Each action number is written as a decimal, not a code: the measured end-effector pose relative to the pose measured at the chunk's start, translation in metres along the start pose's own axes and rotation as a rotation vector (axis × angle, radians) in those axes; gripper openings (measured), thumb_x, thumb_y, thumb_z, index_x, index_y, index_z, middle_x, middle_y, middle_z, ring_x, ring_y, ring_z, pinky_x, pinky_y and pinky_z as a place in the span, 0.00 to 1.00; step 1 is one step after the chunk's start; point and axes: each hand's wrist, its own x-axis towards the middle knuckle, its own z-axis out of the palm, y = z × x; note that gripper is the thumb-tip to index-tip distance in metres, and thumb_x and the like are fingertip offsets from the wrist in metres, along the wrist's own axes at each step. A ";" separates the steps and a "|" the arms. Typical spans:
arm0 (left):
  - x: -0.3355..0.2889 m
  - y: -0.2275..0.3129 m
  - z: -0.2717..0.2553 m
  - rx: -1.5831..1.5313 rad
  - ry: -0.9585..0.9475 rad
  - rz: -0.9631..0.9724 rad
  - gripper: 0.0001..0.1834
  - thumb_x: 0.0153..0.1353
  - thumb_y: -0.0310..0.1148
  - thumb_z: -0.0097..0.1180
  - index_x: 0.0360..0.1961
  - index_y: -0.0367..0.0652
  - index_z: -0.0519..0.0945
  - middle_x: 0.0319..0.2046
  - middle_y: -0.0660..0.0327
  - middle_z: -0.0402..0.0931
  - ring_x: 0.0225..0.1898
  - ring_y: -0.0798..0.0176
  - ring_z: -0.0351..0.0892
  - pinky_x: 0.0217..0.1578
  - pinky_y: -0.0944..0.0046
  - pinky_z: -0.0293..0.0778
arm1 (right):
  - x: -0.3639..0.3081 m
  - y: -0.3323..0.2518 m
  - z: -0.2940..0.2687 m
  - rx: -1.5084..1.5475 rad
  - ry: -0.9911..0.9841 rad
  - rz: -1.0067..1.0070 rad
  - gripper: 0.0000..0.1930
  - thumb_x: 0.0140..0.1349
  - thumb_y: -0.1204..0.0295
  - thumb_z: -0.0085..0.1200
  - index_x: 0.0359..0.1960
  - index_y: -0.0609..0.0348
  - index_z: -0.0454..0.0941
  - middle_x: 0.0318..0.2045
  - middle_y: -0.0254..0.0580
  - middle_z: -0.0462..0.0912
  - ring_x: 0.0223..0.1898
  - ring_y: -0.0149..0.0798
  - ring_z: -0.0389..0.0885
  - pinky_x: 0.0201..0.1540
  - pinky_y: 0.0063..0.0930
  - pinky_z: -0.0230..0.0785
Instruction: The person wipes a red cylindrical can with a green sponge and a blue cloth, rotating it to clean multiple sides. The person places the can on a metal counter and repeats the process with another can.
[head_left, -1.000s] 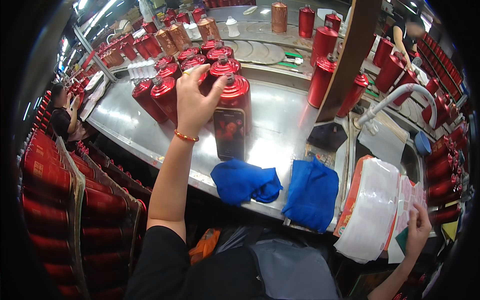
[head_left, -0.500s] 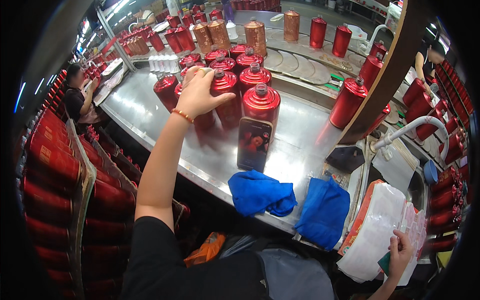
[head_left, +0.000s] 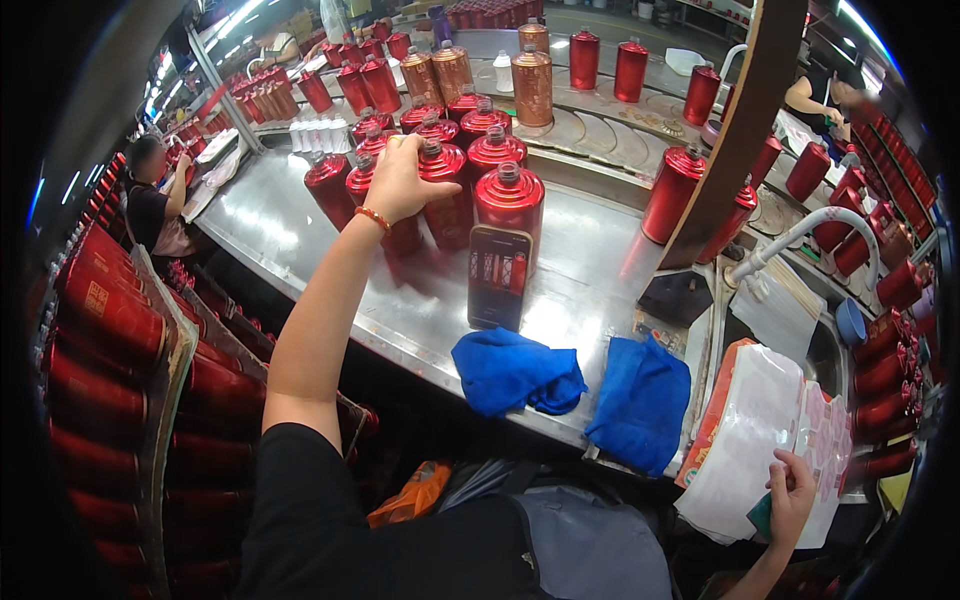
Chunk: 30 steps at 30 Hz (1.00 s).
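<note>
My left hand reaches over a group of glossy red bottles, its fingers curled over the top of one red bottle and its thumb out against the neighbouring bottle. The fingertips and that bottle's neck are hidden behind the hand. Right of it stands another red bottle, with a phone upright against its front. My right hand hovers by white and pink printed sheets, closed on a dark green pad-like piece.
Two blue cloths lie along the metal table's front edge. A brown post rises by a sink with a white curved tap. Beyond runs a conveyor with red and gold bottles. Stacked red bottles fill the left; co-workers sit both sides.
The view has shifted slightly. My left hand keeps its place on the bottles, and my right hand still holds the green piece. The picture on the phone's screen is different.
</note>
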 end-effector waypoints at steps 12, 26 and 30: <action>-0.029 0.018 -0.018 -0.343 0.200 0.027 0.39 0.43 0.42 0.81 0.53 0.42 0.71 0.51 0.51 0.75 0.54 0.51 0.78 0.57 0.55 0.74 | -0.008 0.008 -0.003 0.038 -0.024 0.009 0.11 0.67 0.73 0.61 0.47 0.65 0.84 0.21 0.26 0.71 0.24 0.22 0.71 0.28 0.18 0.63; -0.075 0.158 -0.098 -1.722 -0.330 0.463 0.22 0.75 0.44 0.52 0.59 0.38 0.78 0.51 0.58 0.83 0.52 0.66 0.83 0.54 0.61 0.80 | 0.030 -0.096 0.021 0.191 -0.317 -0.175 0.18 0.61 0.76 0.60 0.54 0.64 0.82 0.26 0.26 0.74 0.28 0.21 0.72 0.31 0.15 0.63; -0.128 0.255 -0.001 -1.855 -0.418 -0.219 0.20 0.74 0.35 0.56 0.62 0.38 0.74 0.41 0.66 0.82 0.33 0.74 0.80 0.33 0.77 0.73 | 0.064 -0.115 0.078 0.501 -0.643 -0.096 0.32 0.62 0.66 0.67 0.67 0.64 0.72 0.46 0.44 0.85 0.34 0.24 0.78 0.38 0.19 0.72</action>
